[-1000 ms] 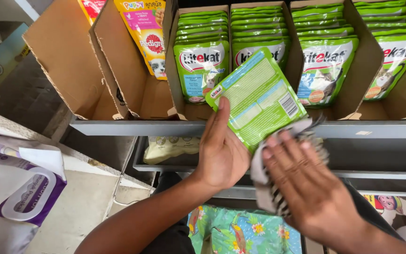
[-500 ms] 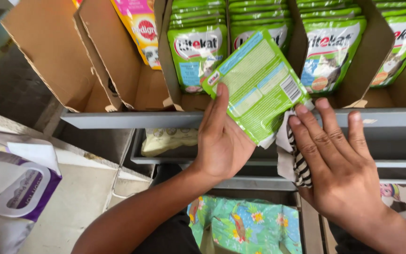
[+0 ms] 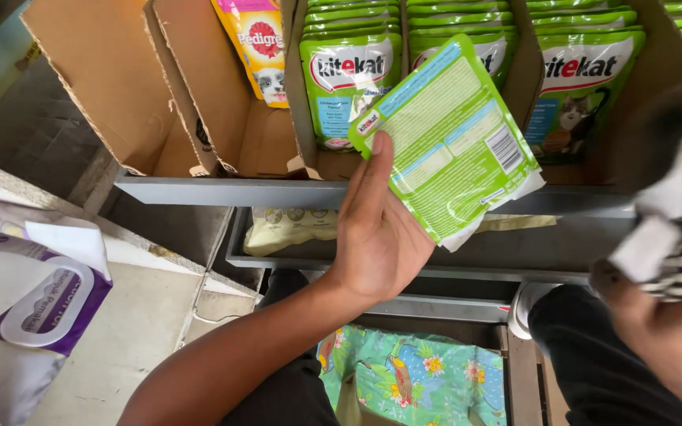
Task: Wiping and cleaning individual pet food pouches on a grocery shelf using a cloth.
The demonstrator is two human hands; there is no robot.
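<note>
My left hand (image 3: 379, 237) holds a green pet food pouch (image 3: 451, 138) by its lower left edge, back side facing me, in front of a grey metal shelf (image 3: 222, 192). My right hand (image 3: 672, 315) is at the right edge, closed around a black-and-white striped cloth (image 3: 676, 244), apart from the pouch. Behind the pouch, cardboard display boxes (image 3: 309, 126) hold rows of matching green pouches (image 3: 349, 71).
A yellow and pink pet food pouch (image 3: 258, 47) stands in an open cardboard box (image 3: 183, 87) at the left. A lower grey shelf (image 3: 317, 260) holds a pale pouch (image 3: 286, 229). A white and purple pack (image 3: 33, 308) lies at the left. A floral bag (image 3: 420, 379) sits below.
My right hand has pulled the striped cloth away from the pouch to the right. My left hand keeps the pouch raised, now closer and tilted.
</note>
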